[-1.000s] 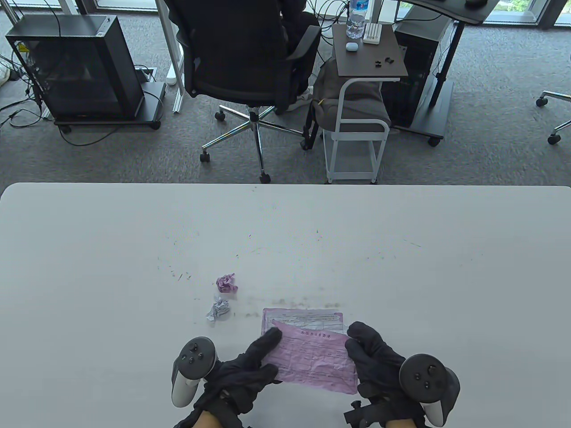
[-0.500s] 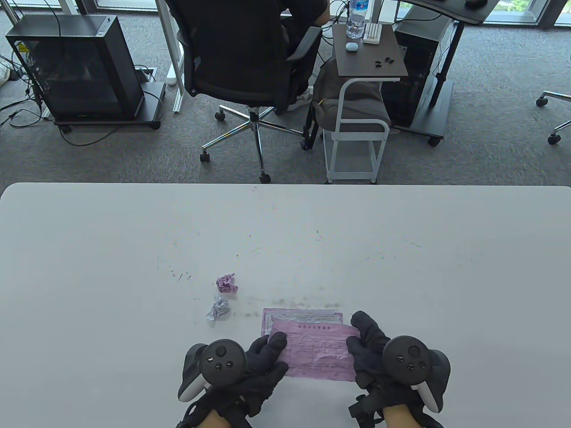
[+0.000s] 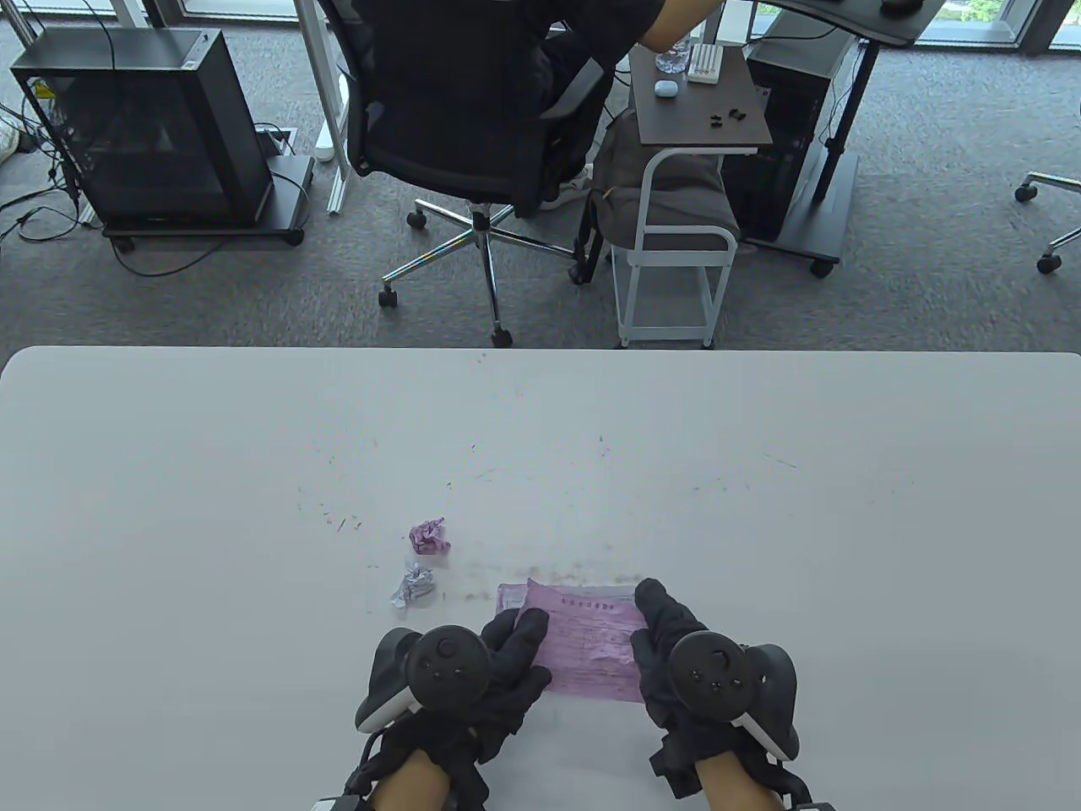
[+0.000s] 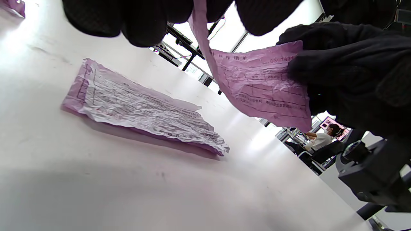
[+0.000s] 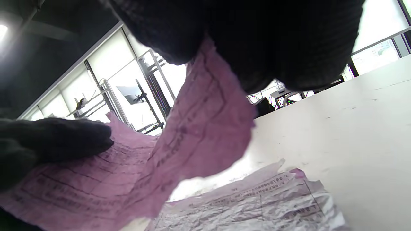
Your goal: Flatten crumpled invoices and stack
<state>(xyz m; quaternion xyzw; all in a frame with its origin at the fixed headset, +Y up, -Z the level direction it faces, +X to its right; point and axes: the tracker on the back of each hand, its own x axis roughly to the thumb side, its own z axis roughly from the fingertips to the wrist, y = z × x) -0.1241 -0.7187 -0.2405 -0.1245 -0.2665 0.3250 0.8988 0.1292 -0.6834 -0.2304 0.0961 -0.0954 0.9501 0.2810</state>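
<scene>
Your left hand (image 3: 498, 667) pinches the left edge of the pink invoice (image 3: 591, 646): the fingers (image 4: 141, 19) are curled over the top of the sheet, which passes between them in the left wrist view. Your right hand (image 3: 676, 655) pinches the right edge in the same way, fingers (image 5: 257, 41) closed over the paper. Both hands are palm-down with the trackers facing up, set close together at the near edge of the table (image 3: 169, 507), with the forearms entering from below.

The held invoice is clear of the table surface, wrinkled and sagging between the two grips. It hangs above the flattened invoice (image 4: 141, 110), which lies creased but flat on the table; in the table view only a strip of that lower sheet shows past the held sheet's left and far edges.

To the left and farther out, a grey crumpled ball (image 3: 412, 586) and a purple crumpled ball (image 3: 428, 536) rest on the table, near each other and apart from the sheets.

Beyond the table, a person sits in an office chair (image 3: 448, 127) beside a small side table (image 3: 701, 101).
</scene>
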